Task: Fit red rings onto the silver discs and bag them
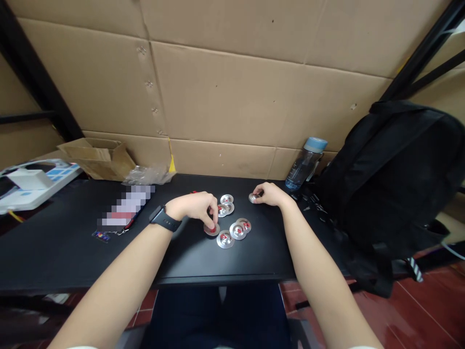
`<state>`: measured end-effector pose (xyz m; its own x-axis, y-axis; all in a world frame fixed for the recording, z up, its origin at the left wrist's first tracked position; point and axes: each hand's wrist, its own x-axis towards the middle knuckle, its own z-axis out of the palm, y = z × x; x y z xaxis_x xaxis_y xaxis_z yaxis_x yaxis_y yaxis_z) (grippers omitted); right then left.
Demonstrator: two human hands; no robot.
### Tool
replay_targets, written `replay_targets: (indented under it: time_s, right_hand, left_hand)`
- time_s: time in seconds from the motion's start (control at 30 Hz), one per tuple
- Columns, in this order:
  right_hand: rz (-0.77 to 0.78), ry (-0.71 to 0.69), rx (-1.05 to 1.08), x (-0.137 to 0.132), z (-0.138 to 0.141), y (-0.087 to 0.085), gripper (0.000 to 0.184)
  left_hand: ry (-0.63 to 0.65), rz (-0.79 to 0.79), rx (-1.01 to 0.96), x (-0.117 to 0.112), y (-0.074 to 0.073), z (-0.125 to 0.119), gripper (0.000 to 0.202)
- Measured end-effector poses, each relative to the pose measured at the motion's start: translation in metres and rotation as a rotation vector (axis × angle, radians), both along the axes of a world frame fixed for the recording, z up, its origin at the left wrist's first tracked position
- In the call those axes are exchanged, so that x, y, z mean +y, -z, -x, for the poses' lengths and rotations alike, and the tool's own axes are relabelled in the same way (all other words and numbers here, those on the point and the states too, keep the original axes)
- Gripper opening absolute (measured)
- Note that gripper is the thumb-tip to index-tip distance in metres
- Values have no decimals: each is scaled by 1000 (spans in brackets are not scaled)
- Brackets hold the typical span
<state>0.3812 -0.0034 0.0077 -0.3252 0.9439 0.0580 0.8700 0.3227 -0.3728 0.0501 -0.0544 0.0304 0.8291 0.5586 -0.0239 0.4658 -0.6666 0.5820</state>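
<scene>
Several small silver finger cymbals with domed centres and red straps lie on a black table [189, 261]. My left hand [199, 206], with a dark watch on its wrist, is closed in a pinch at the red part of one finger cymbal [211, 232] on the left of the group. Farther right, my right hand [271, 195] grips another finger cymbal [253, 198] by its edge, apart from the rest. Between the hands, a few overlapping cymbals [227, 199] sit at the back. Nearer me are a single cymbal [225, 241] and an overlapping pair [238, 231].
At the right stand a water bottle [304, 165] and a large black backpack [395, 189], with keys beside them. On the left are a cardboard box [101, 160], a clear plastic bag [150, 175], a badge on a lanyard [127, 206] and a white power strip [43, 189]. A cardboard wall [225, 106] closes the back.
</scene>
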Motion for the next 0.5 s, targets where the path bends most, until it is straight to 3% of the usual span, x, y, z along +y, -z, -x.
replay_targets:
  time_s: [0.27,0.5]
  right_hand:
    - [45,-20,39,1,0,1,32]
    - [-37,-31,121,-9,10,-10,28]
  left_hand:
    - [-49,208,62,1,12,-4,5]
    - [-84,191,38,-1,8,-1,4]
